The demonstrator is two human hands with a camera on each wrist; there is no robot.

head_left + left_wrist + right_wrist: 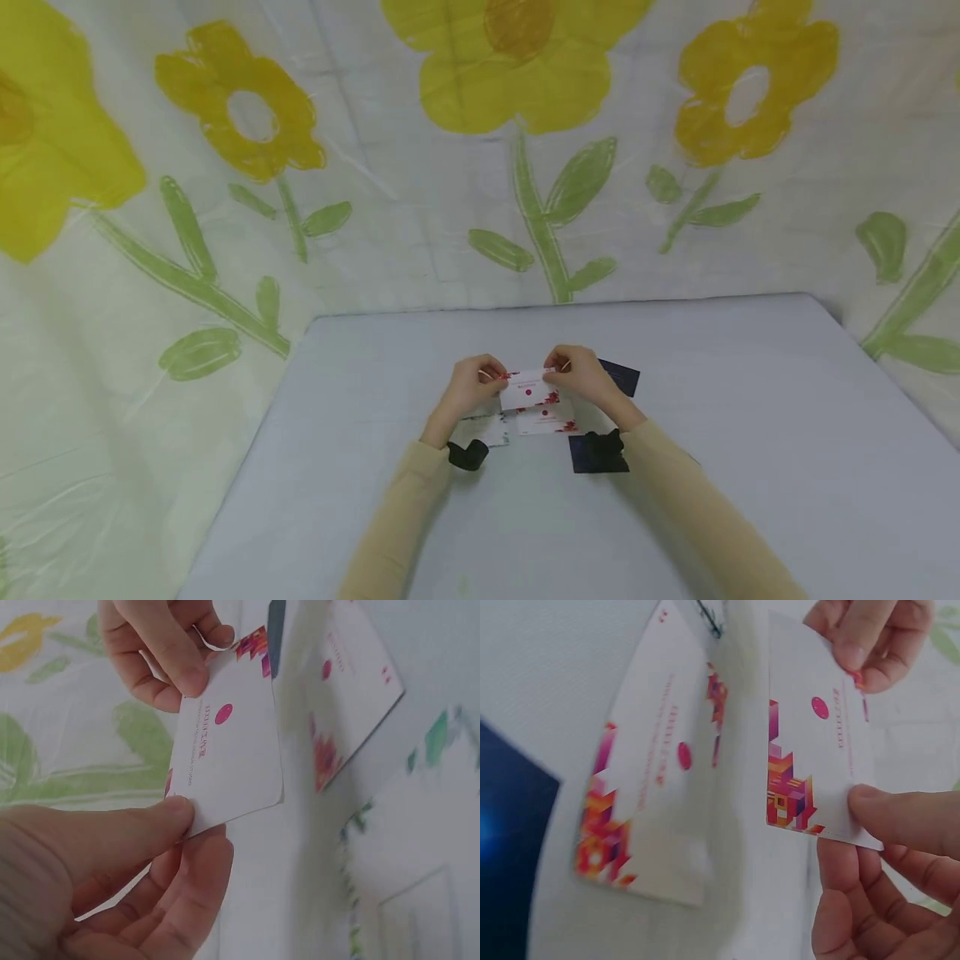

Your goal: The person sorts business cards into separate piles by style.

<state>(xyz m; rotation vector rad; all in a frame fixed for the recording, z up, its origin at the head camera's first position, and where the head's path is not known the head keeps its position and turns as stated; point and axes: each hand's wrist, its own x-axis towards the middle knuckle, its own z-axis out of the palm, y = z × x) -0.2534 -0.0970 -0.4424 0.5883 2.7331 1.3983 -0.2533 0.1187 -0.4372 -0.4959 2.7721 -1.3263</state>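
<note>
Both hands hold up one white business card (529, 390) with a pink dot, lettering and red-orange corner patterns. In the left wrist view, my left hand (142, 877) pinches one end between thumb and fingers. My right hand (892, 862) pinches the opposite end, its thumb on the printed face in the right wrist view. Below the held card, a matching white card (649, 765) lies on the table. To its left is a white card with green leaf print (412, 847), partly behind the left hand in the head view.
A dark blue card (624, 377) lies beyond my right hand, partly covered by it. Another dark card (588, 457) sits under the right wrist's black strap. All lie on a pale table (375, 358), backed by a flower-printed curtain (420, 208).
</note>
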